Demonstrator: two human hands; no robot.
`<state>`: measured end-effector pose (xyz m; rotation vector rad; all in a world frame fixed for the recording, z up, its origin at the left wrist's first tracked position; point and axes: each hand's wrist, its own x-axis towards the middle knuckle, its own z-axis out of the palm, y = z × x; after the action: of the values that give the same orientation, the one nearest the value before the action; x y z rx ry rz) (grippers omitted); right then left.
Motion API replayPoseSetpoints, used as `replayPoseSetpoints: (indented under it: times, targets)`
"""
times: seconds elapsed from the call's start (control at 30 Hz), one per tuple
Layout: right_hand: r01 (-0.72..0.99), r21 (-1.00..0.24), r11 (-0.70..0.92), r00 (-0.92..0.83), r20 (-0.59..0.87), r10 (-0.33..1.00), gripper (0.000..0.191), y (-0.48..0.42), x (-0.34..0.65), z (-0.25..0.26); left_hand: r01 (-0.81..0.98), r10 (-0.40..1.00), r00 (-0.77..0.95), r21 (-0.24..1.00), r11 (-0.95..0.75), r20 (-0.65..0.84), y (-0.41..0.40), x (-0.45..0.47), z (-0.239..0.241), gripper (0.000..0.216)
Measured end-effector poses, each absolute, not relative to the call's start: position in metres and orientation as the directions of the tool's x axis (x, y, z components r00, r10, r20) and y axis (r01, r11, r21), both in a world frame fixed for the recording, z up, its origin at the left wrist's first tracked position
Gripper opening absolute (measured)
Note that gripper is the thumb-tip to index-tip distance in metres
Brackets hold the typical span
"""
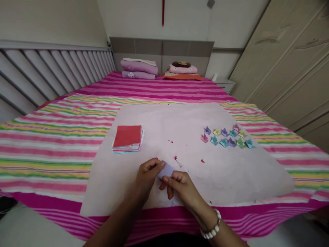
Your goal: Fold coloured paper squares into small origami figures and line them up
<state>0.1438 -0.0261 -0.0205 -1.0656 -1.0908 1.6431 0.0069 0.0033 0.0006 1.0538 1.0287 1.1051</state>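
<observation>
A small piece of folded lavender paper (166,170) is held up between my two hands, low over the white sheet. My left hand (148,173) pinches its left edge between thumb and fingers. My right hand (181,187), with a white bead bracelet at the wrist, grips its lower right side; some fingers curl beneath. Part of the paper is covered by my fingers. To the left lies a stack of square coloured paper (128,136) with a red sheet on top. Several small folded paper shapes (224,142) in purple, yellow, teal, pink and green stand in rows at the right.
The white sheet (190,120) is spread over a bed with a striped cover (51,147). Small red scraps (175,158) lie just beyond my hands. Folded bedding (140,67) is piled by the headboard (149,46). A slatted rail (56,73) runs along the left.
</observation>
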Motion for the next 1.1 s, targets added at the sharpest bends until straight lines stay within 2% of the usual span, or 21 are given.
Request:
replayPoseSetpoints:
  times: [0.13, 0.27, 0.43, 0.7, 0.77, 0.9, 1.03, 1.1]
  targets:
    - [-0.238, -0.940, -0.243, -0.253, -0.181, 0.950, 0.040, -0.025, 0.141, -0.018, -0.277, 0.985, 0.084, 0.946, 0.171, -0.154, 0.004, 0.010, -0.003, 0.029]
    - [-0.254, -0.937, -0.239, -0.222, -0.184, 0.958, 0.041, -0.024, 0.140, -0.019, -0.247, 0.975, 0.124, 0.946, 0.210, -0.185, 0.002, 0.008, -0.001, 0.027]
    - [-0.299, -0.934, -0.195, -0.129, -0.163, 0.978, 0.042, -0.021, 0.144, -0.021, -0.236, 0.983, 0.131, 0.959, 0.155, -0.126, -0.002, 0.001, 0.000, 0.054]
    - [-0.231, -0.962, -0.145, -0.181, -0.104, 0.978, 0.037, -0.020, 0.148, -0.014, 0.045, 0.990, 0.107, 0.995, -0.093, 0.087, -0.007, -0.002, -0.002, 0.022]
    - [-0.247, -0.963, -0.109, -0.141, -0.076, 0.987, 0.030, -0.020, 0.149, -0.012, 0.055, 0.988, 0.122, 0.993, -0.105, 0.097, -0.007, -0.002, -0.001, 0.019]
    - [-0.254, -0.966, 0.038, 0.008, 0.037, 0.999, 0.056, -0.020, 0.156, -0.012, 0.015, 0.986, 0.144, 0.996, -0.083, 0.080, -0.007, -0.003, -0.002, 0.020]
    - [-0.113, -0.979, 0.170, 0.056, 0.165, 0.985, 0.044, -0.018, 0.165, -0.017, -0.013, 0.979, 0.194, 0.998, -0.066, 0.067, -0.008, -0.005, -0.006, 0.019]
    - [-0.027, -0.969, 0.244, 0.073, 0.241, 0.968, 0.044, -0.017, 0.168, -0.018, -0.005, 0.977, 0.201, 0.998, -0.070, 0.070, -0.009, -0.006, -0.006, 0.019]
